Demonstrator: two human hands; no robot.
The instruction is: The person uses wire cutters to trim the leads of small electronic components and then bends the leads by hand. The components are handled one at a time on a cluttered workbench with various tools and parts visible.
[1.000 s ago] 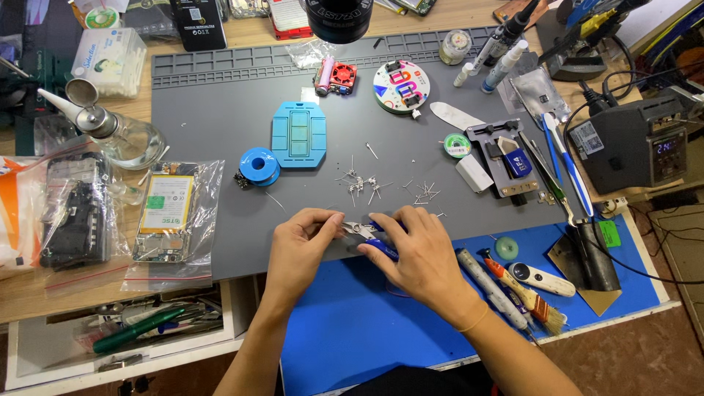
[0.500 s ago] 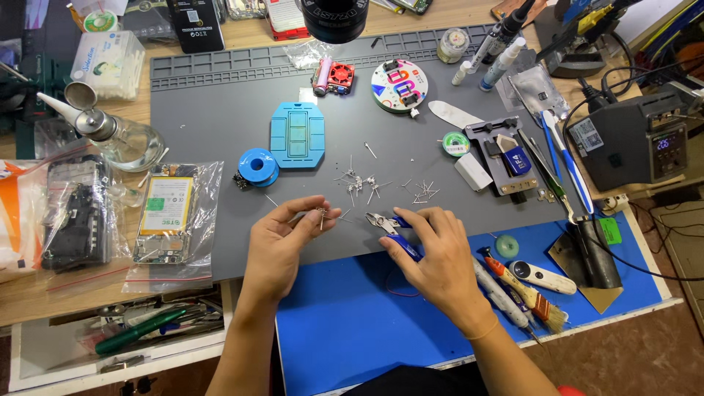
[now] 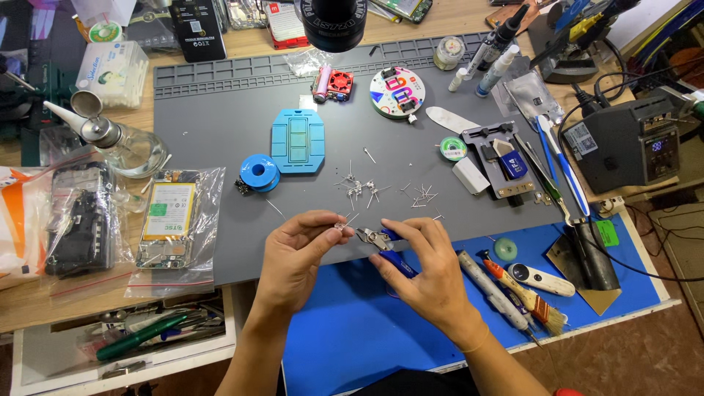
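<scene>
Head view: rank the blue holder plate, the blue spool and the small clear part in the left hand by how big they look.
1. Blue holder plate
2. Blue spool
3. Small clear part, pinched in the left hand, far the smallest

Blue spool (image 3: 259, 173), blue fixture plate (image 3: 298, 141), soldering station (image 3: 632, 143).

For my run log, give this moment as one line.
left hand: pinching small part | right hand: holding blue cutters by the part | loose parts on grey mat
</scene>
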